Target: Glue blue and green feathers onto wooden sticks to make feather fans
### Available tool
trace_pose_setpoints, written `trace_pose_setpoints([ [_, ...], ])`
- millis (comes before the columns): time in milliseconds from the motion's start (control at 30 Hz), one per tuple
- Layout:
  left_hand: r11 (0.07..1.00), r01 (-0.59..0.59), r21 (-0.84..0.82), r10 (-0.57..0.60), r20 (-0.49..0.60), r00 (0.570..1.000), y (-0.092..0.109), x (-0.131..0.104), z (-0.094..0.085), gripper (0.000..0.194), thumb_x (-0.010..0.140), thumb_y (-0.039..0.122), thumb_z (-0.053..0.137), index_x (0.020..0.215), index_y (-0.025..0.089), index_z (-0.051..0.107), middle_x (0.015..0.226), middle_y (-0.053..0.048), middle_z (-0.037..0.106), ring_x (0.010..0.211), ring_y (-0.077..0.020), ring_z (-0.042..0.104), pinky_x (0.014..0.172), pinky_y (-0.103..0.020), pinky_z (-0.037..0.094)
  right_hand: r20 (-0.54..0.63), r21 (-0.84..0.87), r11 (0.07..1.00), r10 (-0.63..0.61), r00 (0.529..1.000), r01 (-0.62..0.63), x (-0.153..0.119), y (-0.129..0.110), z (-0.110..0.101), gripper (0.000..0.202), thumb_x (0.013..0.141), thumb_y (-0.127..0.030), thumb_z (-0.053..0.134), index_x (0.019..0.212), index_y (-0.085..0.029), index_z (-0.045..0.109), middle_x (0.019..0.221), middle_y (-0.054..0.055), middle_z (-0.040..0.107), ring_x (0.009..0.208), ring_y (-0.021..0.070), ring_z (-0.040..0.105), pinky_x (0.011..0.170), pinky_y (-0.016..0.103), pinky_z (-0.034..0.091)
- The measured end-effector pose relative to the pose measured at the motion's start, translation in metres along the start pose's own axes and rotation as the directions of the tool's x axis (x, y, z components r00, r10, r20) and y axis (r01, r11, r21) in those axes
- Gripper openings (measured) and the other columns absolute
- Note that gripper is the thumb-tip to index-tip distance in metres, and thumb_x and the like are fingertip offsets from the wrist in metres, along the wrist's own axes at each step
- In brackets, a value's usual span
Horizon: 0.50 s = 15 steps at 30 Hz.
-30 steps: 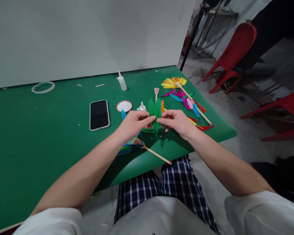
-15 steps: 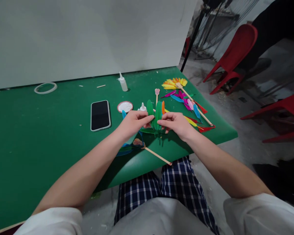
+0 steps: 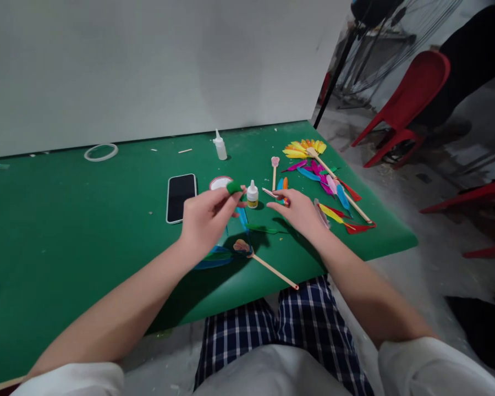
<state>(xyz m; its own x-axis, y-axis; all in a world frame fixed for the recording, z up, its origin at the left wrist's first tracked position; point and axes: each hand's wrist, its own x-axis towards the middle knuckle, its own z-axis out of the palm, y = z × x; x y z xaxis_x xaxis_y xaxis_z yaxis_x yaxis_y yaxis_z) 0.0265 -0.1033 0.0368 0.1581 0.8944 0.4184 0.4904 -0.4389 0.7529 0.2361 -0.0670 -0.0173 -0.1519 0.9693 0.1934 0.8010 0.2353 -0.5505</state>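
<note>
Pinched in my left hand (image 3: 210, 217) is a green feather (image 3: 234, 187), beside a round white lid. My right hand (image 3: 299, 210) holds a thin, pale-tipped tool (image 3: 269, 192), its shape partly hidden by the fingers. Between my hands stands a small white bottle with a yellow label (image 3: 252, 196). Nearer to me, a stick fan (image 3: 274, 271) with blue and green feathers lies on the green table, its head partly under my left forearm. One green feather (image 3: 262, 228) lies flat just above it.
A phone (image 3: 181, 198) lies left of my left hand. Behind stand a clear bottle (image 3: 220, 147) and a clear ring (image 3: 101, 152). Right are a yellow feather fan (image 3: 303, 148), loose coloured feathers (image 3: 322, 179) and red tassels. A red chair (image 3: 412, 93) stands beyond the table.
My hands have moved apart, and the two upright green feathers are no longer between them. The thin tool now shows in my right hand. The view has shifted slightly.
</note>
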Motion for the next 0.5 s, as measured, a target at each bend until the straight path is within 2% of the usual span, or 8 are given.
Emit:
trace_pose_setpoints([
  [33,0.985,-0.144,0.093,0.145,0.001,0.989,-0.004,-0.007,-0.002,0.025,0.084,0.024,0.046,0.103,0.016,0.062,0.086,-0.004,0.069,0.078,-0.0162,0.065,0.066,-0.023,0.052,0.013,0.011,0.999,-0.039,0.999,0.039,0.006,-0.006,0.006,0.046,0.074,-0.049,0.056,0.108,-0.019,0.058,0.095,0.008,0.064,0.086,0.0214,0.057,0.075,0.032,0.043],
  [67,0.931,-0.319,0.175,0.318,0.037,0.947,-0.008,-0.014,-0.002,0.027,0.084,0.019,0.047,0.107,0.017,0.059,0.095,-0.005,0.068,0.086,-0.0160,0.064,0.073,-0.023,0.051,0.009,0.004,0.997,-0.074,0.997,0.074,0.013,-0.010,0.013,0.051,0.072,-0.051,0.057,0.111,-0.018,0.057,0.098,0.009,0.063,0.090,0.0228,0.056,0.079,0.034,0.042],
  [133,0.751,-0.606,0.261,0.599,0.115,0.792,-0.020,-0.026,-0.002,0.031,0.081,0.013,0.051,0.112,0.015,0.056,0.110,-0.010,0.062,0.096,-0.0163,0.061,0.080,-0.024,0.051,0.020,-0.019,0.991,-0.130,0.991,0.131,0.026,-0.014,0.027,0.055,0.068,-0.052,0.061,0.110,-0.016,0.057,0.102,0.010,0.061,0.096,0.0246,0.053,0.085,0.037,0.039],
  [200,0.595,-0.752,0.282,0.730,0.201,0.653,-0.032,-0.033,-0.001,0.033,0.079,0.010,0.054,0.112,0.010,0.055,0.113,-0.014,0.060,0.104,-0.0183,0.057,0.084,-0.026,0.050,0.042,-0.032,0.986,-0.163,0.986,0.164,0.037,-0.015,0.038,0.045,0.067,-0.047,0.063,0.099,-0.016,0.060,0.100,0.010,0.061,0.097,0.0253,0.052,0.087,0.039,0.038],
  [267,0.494,-0.825,0.274,0.787,0.263,0.559,-0.042,-0.035,0.000,0.032,0.079,0.009,0.054,0.110,0.006,0.055,0.112,-0.017,0.060,0.108,-0.0207,0.054,0.087,-0.029,0.049,0.046,0.044,0.984,-0.172,0.984,0.170,0.044,-0.017,0.041,0.034,0.071,-0.043,0.061,0.090,-0.015,0.060,0.094,0.009,0.061,0.095,0.0244,0.052,0.086,0.040,0.039],
  [367,0.435,-0.858,0.273,0.806,0.307,0.507,-0.052,-0.034,0.001,0.029,0.079,0.009,0.053,0.108,0.005,0.056,0.110,-0.016,0.061,0.108,-0.0215,0.054,0.089,-0.030,0.049,0.045,0.432,0.893,-0.157,0.987,0.122,0.047,-0.021,0.035,0.032,0.078,-0.041,0.051,0.101,-0.018,0.053,0.094,0.005,0.059,0.087,0.0186,0.054,0.080,0.035,0.044],
  [433,0.432,-0.857,0.280,0.798,0.324,0.508,-0.055,-0.032,0.002,0.027,0.080,0.010,0.053,0.107,0.005,0.057,0.110,-0.015,0.061,0.108,-0.0209,0.055,0.090,-0.030,0.049,0.085,0.673,0.739,-0.139,0.987,0.047,0.046,-0.021,0.028,0.033,0.080,-0.041,0.048,0.106,-0.021,0.049,0.092,0.002,0.057,0.080,0.0147,0.055,0.072,0.030,0.048],
  [500,0.444,-0.847,0.292,0.786,0.326,0.525,-0.058,-0.032,0.002,0.026,0.081,0.011,0.053,0.106,0.005,0.057,0.110,-0.015,0.062,0.107,-0.0204,0.055,0.090,-0.029,0.049,0.167,0.764,0.641,-0.096,0.981,-0.068,0.044,-0.017,0.023,0.031,0.081,-0.042,0.047,0.106,-0.024,0.049,0.082,-0.001,0.053,0.067,0.0116,0.053,0.060,0.027,0.050],
])
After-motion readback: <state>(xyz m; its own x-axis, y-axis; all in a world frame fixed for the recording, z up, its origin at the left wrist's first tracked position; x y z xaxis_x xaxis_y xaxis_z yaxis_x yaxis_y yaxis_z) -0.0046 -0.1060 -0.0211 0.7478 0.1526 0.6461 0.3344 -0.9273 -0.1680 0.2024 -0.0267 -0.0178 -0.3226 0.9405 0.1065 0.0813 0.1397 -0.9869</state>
